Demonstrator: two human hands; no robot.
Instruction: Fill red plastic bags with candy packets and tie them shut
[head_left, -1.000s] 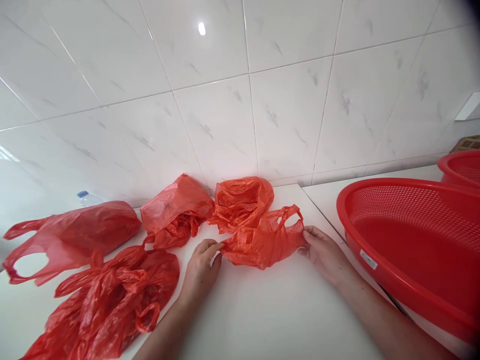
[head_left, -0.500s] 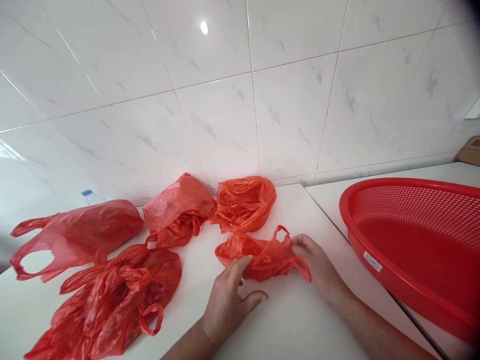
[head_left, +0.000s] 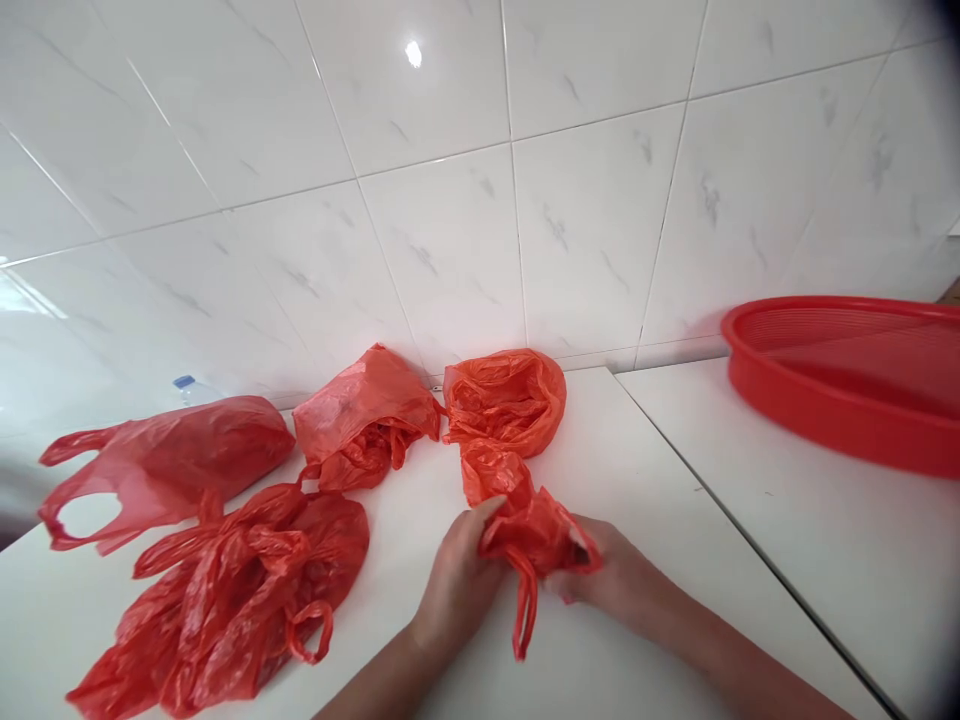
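Bag (head_left: 537,530), left hand (head_left: 463,568), right hand (head_left: 604,572), curled around it

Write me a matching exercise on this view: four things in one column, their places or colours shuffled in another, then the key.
Things
1. Bag with hanging loop
2. Bottle cap
3. Red basket
4. Tiled wall

Places and colours
A. At the right edge of the view
B. White with grey veins
C. Between the left hand and the right hand
D. Blue

Pairs: 1-C, 2-D, 3-A, 4-B
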